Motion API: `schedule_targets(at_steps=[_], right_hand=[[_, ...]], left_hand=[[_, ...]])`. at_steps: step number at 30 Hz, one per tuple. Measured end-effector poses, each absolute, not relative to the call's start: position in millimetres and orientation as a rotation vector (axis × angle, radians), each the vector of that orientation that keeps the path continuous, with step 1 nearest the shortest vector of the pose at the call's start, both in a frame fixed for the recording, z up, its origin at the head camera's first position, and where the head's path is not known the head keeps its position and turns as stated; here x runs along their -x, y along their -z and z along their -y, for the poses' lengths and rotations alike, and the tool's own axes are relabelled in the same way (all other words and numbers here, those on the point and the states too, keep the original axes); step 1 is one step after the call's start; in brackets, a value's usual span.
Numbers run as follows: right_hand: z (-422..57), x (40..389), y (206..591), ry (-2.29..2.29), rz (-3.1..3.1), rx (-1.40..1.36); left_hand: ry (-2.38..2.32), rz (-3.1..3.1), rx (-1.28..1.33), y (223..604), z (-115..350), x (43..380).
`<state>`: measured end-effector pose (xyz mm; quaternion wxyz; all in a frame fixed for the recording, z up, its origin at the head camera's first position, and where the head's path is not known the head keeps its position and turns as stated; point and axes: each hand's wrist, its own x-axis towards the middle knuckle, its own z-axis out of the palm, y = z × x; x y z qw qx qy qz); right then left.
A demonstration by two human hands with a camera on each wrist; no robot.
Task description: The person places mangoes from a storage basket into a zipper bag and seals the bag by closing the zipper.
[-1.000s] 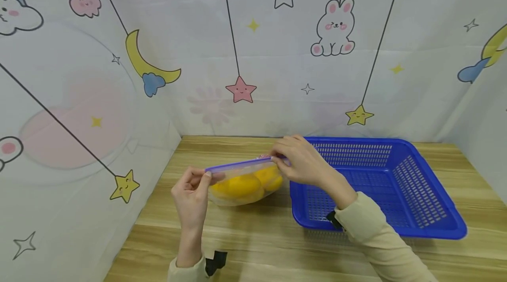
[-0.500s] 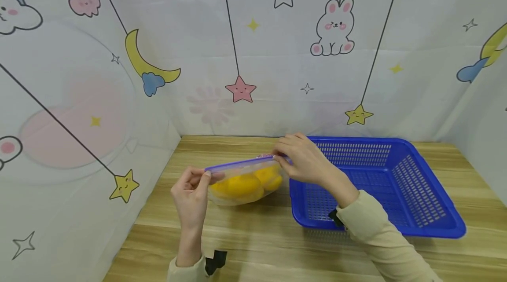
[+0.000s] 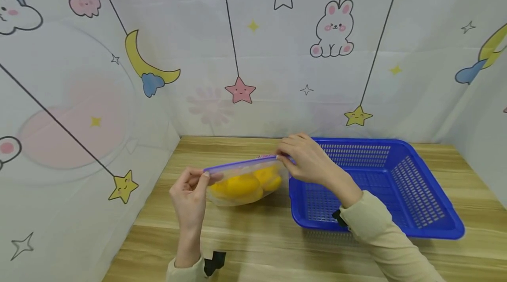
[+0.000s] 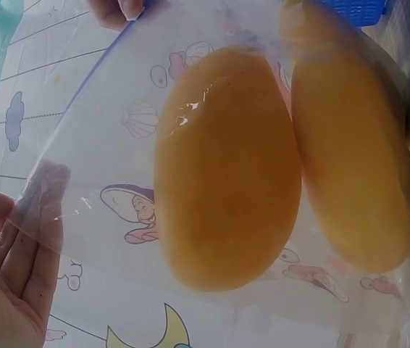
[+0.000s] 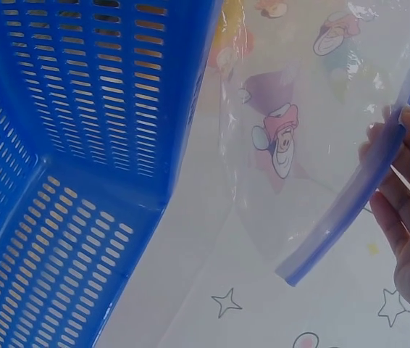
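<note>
A clear zip-top bag with a purple zip strip stands on the table, printed with cartoon figures. Yellow oval fruits that look like mangoes lie inside it. My left hand pinches the strip's left end between thumb and fingers; in the left wrist view some fingers show through the film. Toward the right end, my right hand pinches the purple strip, whose end extends past the fingers in the right wrist view. The strip is held taut and slants up to the right.
A blue plastic basket with slotted walls stands right of the bag, close beside it, under my right forearm. The wood-grain table meets a cartoon-printed cloth at its back and sides.
My right hand has slid slightly to the right along the zip strip. The left hand keeps its hold at the left end, almost still.
</note>
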<state>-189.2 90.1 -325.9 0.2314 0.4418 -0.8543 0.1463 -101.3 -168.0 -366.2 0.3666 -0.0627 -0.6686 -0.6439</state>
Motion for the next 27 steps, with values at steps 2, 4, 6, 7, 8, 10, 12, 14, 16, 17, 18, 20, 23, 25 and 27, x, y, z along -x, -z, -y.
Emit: schedule_targets(at_steps=[2, 4, 6, 7, 8, 10, 12, 14, 16, 17, 18, 20, 23, 25, 27], right_hand=[[-91.1, 189.4, 326.2, -0.406, 2.358, -1.213], [-91.9, 189.5, 326.2, -0.411, 2.364, -1.214], [-92.7, 189.4, 326.0, -0.413, 2.368, -1.216], [-93.1, 189.4, 325.9, -0.415, 2.370, -1.216], [-93.4, 189.3, 325.6, -0.415, 2.371, -1.217], [-94.2, 189.5, 325.3, -0.413, 2.372, -1.218], [-95.2, 189.9, 325.1, -0.403, 2.373, -1.219], [-96.1, 190.5, 325.0, -0.391, 2.372, -1.218], [-96.9, 191.2, 325.1, -0.380, 2.369, -1.218], [-97.3, 191.5, 325.2, -0.375, 2.370, -1.217], [-97.7, 191.9, 325.3, -0.370, 2.370, -1.216], [-98.6, 192.2, 325.2, -0.366, 2.371, -1.212], [-100.0, 192.3, 325.0, -0.359, 2.372, -1.209], [-100.7, 192.2, 324.6, -0.359, 2.373, -1.208], [-101.1, 192.3, 324.8, -0.357, 2.369, -1.209]], left_hand=[[1.656, 1.722, 0.161, 366.0, 168.0, 101.3], [1.657, 1.723, 0.160, 366.0, 168.0, 101.2], [1.656, 1.722, 0.160, 366.0, 167.8, 101.1], [1.653, 1.723, 0.162, 366.0, 167.6, 101.1], [1.651, 1.720, 0.165, 366.1, 167.6, 101.0], [1.645, 1.720, 0.167, 366.1, 167.4, 101.0], [1.641, 1.720, 0.168, 366.0, 167.2, 100.9], [1.640, 1.721, 0.166, 366.2, 167.3, 101.0], [1.644, 1.722, 0.160, 366.2, 167.6, 101.0], [1.644, 1.720, 0.162, 366.5, 167.8, 101.0], [1.643, 1.720, 0.162, 366.9, 168.2, 101.0], [1.642, 1.717, 0.162, 367.2, 168.6, 101.1], [1.630, 1.717, 0.167, 367.9, 169.2, 101.4], [1.629, 1.716, 0.169, 367.9, 169.2, 101.5], [1.630, 1.714, 0.175, 368.0, 169.3, 101.7]])
